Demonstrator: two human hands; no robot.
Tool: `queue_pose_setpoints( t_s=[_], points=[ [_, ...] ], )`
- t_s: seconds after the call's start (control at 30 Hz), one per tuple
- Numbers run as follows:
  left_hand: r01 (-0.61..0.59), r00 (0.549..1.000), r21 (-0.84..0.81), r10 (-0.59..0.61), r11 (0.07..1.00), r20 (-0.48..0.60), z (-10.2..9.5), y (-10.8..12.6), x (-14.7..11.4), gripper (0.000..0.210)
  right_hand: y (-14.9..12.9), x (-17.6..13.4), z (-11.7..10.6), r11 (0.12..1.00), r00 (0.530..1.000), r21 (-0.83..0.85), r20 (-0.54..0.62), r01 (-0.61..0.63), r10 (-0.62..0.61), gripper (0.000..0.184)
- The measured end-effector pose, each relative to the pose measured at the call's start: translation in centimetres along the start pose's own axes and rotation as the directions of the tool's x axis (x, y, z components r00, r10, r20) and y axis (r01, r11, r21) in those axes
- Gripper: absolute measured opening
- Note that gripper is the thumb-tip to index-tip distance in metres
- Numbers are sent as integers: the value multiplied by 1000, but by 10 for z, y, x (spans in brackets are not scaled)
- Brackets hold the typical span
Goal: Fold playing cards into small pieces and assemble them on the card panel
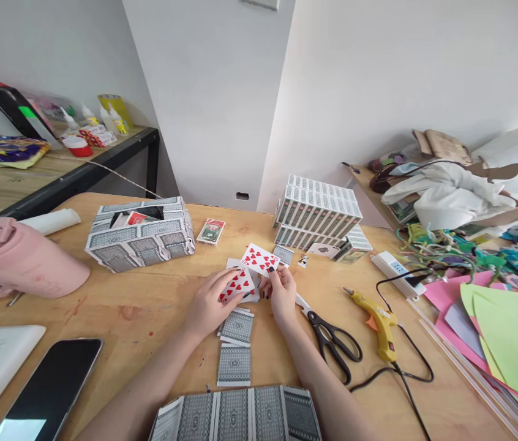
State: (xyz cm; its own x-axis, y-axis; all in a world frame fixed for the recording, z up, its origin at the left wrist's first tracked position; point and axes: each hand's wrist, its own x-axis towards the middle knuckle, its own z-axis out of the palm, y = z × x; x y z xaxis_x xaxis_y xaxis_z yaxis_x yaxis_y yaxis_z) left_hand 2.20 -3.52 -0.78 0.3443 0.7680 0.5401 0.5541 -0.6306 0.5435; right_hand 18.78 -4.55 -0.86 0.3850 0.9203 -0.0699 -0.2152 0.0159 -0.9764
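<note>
A light-brown wooden bench carries everything here, and toward its far edge stands a tiered block of green-and-white cardboard card boxes. Left of that block is a rectangular box covered in grey-patterned cards, with an opening in its top. Straight toward the person from the block, at the bottom of the view, is a panel faced with grey-patterned cards. A yellow plastic glue gun with a black cord lies nearer than the block and to its right; black-handled metal scissors lie open, directly on the near side of it.

Both hands are nearer than the block and left of it. The right hand pinches a white card with red hearts between thumb and fingers. The left hand has its fingers bent over a second hearts card, gripping it against the thumb; the two cards overlap.
</note>
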Motion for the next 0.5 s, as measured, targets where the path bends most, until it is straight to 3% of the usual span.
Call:
queue_pose_setpoints(
  t_s=[0.2,0.37,0.5],
  points=[
    [2,990,-19,-4,1000,-144,-3,0,2,38,0,-9,3,994,989,-99,145,54,-39,25],
    [53,982,-23,-56,998,-181,0,4,4,41,-3,-21,9,988,912,-96,404,123,-74,20],
    [117,975,-13,-118,993,-188,2,10,5,47,-3,-24,10,983,875,-103,477,154,-87,28]
  ],
)
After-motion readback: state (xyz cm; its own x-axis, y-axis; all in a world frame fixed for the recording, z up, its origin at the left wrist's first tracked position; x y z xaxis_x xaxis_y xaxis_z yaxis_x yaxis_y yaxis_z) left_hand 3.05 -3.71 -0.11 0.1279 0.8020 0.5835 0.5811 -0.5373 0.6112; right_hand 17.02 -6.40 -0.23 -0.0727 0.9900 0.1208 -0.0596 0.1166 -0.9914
